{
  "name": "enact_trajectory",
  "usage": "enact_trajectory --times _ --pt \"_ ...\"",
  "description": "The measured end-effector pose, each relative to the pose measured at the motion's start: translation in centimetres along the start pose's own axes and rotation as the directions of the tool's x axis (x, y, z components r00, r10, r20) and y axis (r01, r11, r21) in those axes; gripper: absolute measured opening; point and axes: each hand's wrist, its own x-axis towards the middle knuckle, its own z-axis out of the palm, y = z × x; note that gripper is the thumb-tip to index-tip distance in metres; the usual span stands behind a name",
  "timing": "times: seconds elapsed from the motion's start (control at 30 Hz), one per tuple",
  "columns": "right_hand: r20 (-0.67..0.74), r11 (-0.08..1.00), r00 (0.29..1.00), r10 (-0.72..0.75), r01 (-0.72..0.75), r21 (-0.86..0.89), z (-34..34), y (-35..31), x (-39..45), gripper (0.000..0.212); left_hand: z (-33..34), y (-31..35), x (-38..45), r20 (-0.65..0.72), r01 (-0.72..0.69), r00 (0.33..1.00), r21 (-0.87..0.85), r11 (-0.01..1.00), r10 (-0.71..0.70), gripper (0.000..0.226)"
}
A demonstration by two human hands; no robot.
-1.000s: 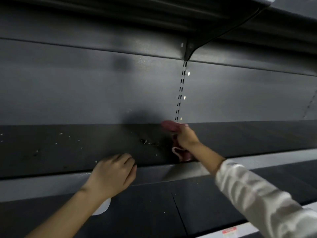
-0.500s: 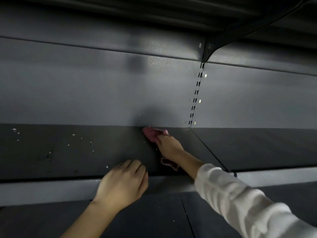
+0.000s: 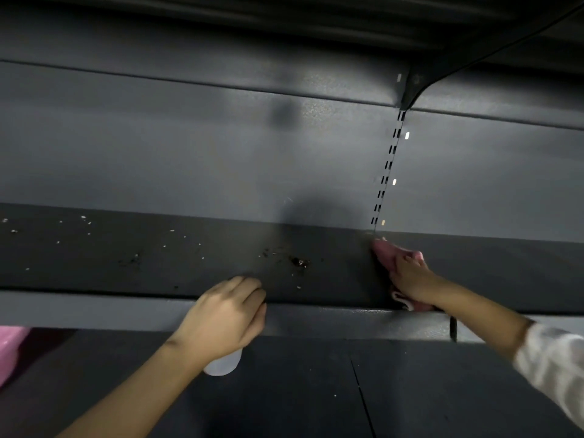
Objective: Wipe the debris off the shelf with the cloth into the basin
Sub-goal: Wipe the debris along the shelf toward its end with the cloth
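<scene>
Right hand lies flat on the pink cloth, fingers closed over it and pressing it onto the shelf surface near the back panel, directly below the slotted upright. One end of the cloth shows ahead of the fingertips; another fold shows under the wrist at the shelf's front edge.

Shelf: a dark, wide surface spanning the view, with a grey front lip.

Left hand: curled loosely, knuckles up, resting on the front lip. A pale rounded object shows just beneath it; whether the fingers hold it cannot be determined.

Basin: a pink edge at lower left, below the shelf, well apart from both hands.

Debris: a dark cluster between the hands, with pale specks scattered leftward.
</scene>
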Motion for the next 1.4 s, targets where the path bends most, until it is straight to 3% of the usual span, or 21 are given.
enact_trajectory --times 0.1,0.3,0.4,0.53,0.67,0.77,0.93,1.0,1.17,1.3,1.4 --pt "0.056 0.992 0.998 0.036 -0.029 -0.126 1.1 -2.1 0.2 0.044 0.1 -0.1 -0.3 -0.022 0.006 1.000 0.027 1.000 -0.005 0.032" --pt "0.046 0.967 0.972 -0.229 0.233 -0.102 2.1 -13.2 -0.3 0.046 1.1 0.1 -0.4 -0.125 0.018 0.992 0.080 0.997 -0.008 0.029" --pt "0.005 0.936 0.945 -0.328 0.324 0.133 2.2 -18.1 -0.6 0.042 1.1 0.0 -0.5 -0.146 0.014 0.989 0.112 0.994 0.003 0.027" --pt "-0.080 0.798 0.921 -0.381 0.371 0.476 1.6 -20.6 -1.4 0.038 0.5 -0.1 -0.6 -0.100 0.020 0.995 0.120 0.993 -0.009 0.025" --pt "-0.231 0.720 0.914 -0.334 0.405 0.563 -0.9 -16.8 0.1 0.043 -0.3 -0.6 -0.4 -0.071 0.016 0.997 0.156 0.988 -0.005 0.027" --pt "-0.292 0.686 0.925 -0.242 0.376 0.623 -2.5 -10.3 2.4 0.045 -0.9 -1.5 -0.4 -0.071 0.073 0.996 0.167 0.983 -0.061 0.030" --pt "-0.162 0.872 0.987 -0.018 0.095 0.480 -0.8 -0.6 6.5 0.036 -0.5 -1.8 -0.6 -0.044 0.121 0.992 0.161 0.979 -0.116 0.030" --pt "-0.148 0.910 0.989 -0.023 0.082 0.405 0.3 -0.1 7.7 0.042 -0.2 -1.7 -0.7 -0.032 0.129 0.992 0.152 0.980 -0.125 0.030" --pt "-0.115 0.965 0.980 -0.165 0.184 0.185 1.1 -5.6 9.6 0.038 -0.1 -1.9 -0.7 -0.019 0.131 0.991 0.194 0.972 -0.129 0.030" --pt "-0.165 0.822 0.850 -0.500 0.526 0.220 1.8 -14.2 8.5 0.034 0.0 -1.8 -0.6 -0.029 0.150 0.989 0.196 0.969 -0.147 0.028" --pt "-0.163 0.719 0.774 -0.611 0.629 0.296 2.0 -18.5 6.4 0.032 -0.1 -1.7 -0.7 -0.022 0.165 0.986 0.204 0.965 -0.164 0.028"
